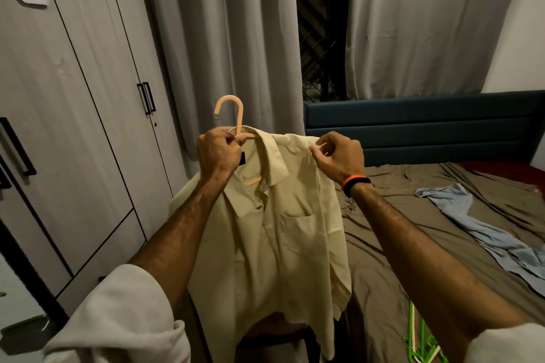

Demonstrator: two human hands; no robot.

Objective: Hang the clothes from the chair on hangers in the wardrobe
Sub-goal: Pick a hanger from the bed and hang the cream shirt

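Note:
A pale yellow collared shirt (pixel 280 239) hangs in front of me on a peach plastic hanger (pixel 231 110), whose hook sticks up above the collar. My left hand (pixel 218 153) grips the hanger's neck just below the hook, together with the shirt's left shoulder. My right hand (pixel 339 153) pinches the fabric at the shirt's right shoulder. The grey wardrobe (pixel 73 127) stands at the left with its doors closed. A dark chair (pixel 274 330) shows below the shirt's hem, mostly hidden.
A bed with a rumpled brown sheet (pixel 413 230) fills the right side. A light blue garment (pixel 483 233) lies on it. Green and pale hangers (pixel 418 342) rest at the bed's near edge. Grey curtains (pixel 230 38) hang behind, and a dark blue headboard (pixel 413 124) stands behind the bed.

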